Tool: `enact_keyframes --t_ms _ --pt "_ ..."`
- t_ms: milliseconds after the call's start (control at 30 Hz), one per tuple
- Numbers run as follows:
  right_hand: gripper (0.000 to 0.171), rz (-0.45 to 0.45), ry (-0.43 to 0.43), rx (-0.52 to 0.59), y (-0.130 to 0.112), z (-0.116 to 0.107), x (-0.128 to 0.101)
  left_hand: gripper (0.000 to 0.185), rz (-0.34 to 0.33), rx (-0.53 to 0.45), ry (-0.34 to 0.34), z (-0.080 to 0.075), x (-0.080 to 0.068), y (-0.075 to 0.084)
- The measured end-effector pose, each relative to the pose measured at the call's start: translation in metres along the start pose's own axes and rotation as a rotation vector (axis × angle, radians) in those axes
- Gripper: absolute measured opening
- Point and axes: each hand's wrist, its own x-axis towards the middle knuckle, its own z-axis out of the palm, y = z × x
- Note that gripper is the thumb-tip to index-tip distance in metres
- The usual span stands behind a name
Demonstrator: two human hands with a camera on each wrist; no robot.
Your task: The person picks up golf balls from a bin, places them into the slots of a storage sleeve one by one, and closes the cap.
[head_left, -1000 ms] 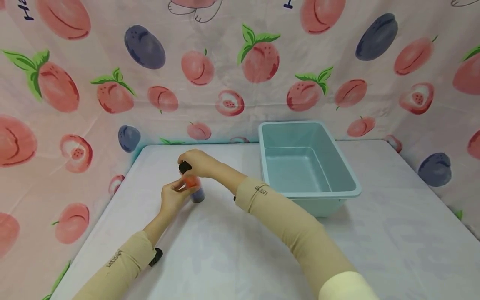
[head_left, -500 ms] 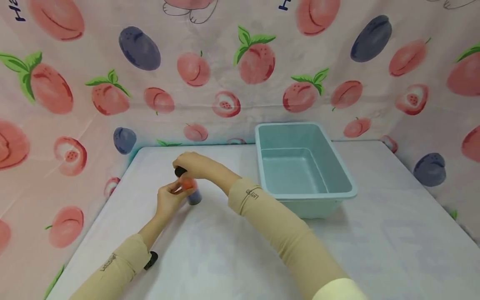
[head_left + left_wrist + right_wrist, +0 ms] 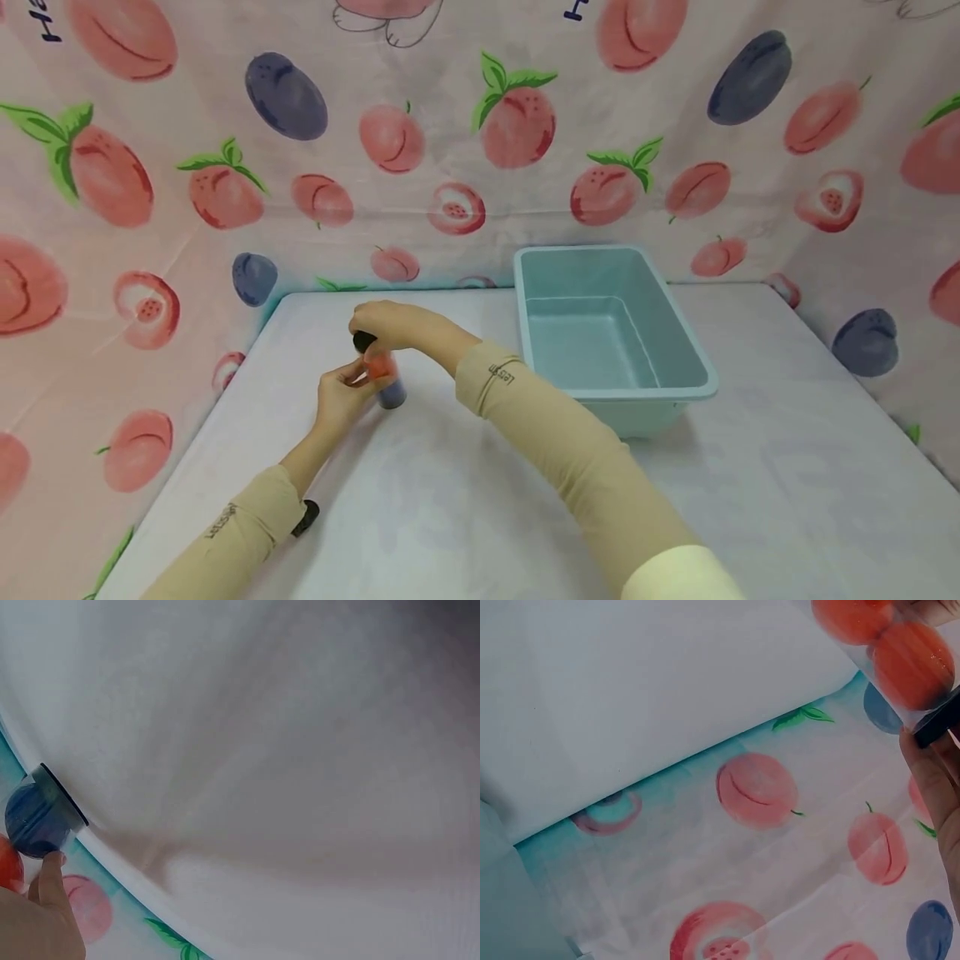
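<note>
A clear tube of balls stands upright on the white tabletop at the left back in the head view. Its lower part shows a blue ball (image 3: 36, 821), and orange balls (image 3: 913, 666) sit higher up in the right wrist view. My left hand (image 3: 343, 400) grips the middle of the tube (image 3: 392, 393) between thumb and fingers. Over the top, my right hand (image 3: 396, 323) holds the black cap (image 3: 363, 342) with its fingers curled round it. From the head view, the fingers hide part of the tube's upper end.
A pale blue plastic tub (image 3: 618, 392) stands at the back right, beyond the right forearm. A small black object (image 3: 306, 518) lies against the left sleeve. Fruit-print cloth (image 3: 457, 208) hangs behind the table.
The right forearm has swung slightly left, its sleeve print turning with it. Both hands keep their hold on the tube and cap. The head view has shifted a little.
</note>
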Motion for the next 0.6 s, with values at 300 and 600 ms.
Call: enact_keyframes --t_ms 300,600 --pt "0.022 -0.017 -0.017 -0.042 -0.0012 -0.0010 0.0019 0.049 -0.008 0.014 -0.016 0.0001 -0.0004 0.0046" --pt "0.023 -0.019 -0.023 -0.038 0.0018 0.0013 0.0027 0.048 -0.037 0.077 -0.050 -0.0022 0.0004 0.0084"
